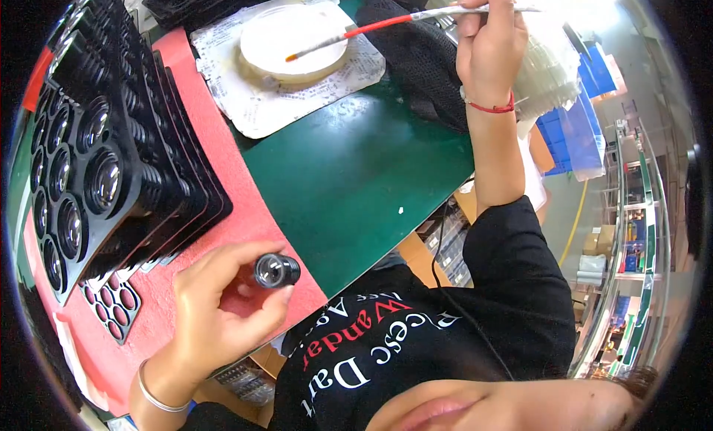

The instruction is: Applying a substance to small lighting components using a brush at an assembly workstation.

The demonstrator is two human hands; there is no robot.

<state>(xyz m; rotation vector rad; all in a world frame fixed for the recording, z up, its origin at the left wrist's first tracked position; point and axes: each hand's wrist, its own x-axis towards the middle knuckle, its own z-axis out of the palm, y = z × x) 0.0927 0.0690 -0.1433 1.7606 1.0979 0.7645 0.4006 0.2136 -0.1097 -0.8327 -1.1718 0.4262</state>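
My left hand (215, 301) is closed round a small black lens barrel (276, 270), its glass end facing up between thumb and fingers, above the pink mat's front edge. Raised at the upper right, my right hand (490, 41) grips a thin paintbrush (379, 25) with a red and whitish handle. The brush's orange tip points left and appears over a round white dish (297, 41). That dish rests on a paper-covered board (267, 108); whether the tip touches it I cannot tell.
Stacked black trays (141, 171) holding several lenses rise at the left on the pink mat (245, 208). A smaller holed tray (111, 306) lies beside them. Black mesh cloth (416, 67) and a stack of clear trays (553, 74) stand beyond the green tabletop (334, 201), near blue bins (561, 145).
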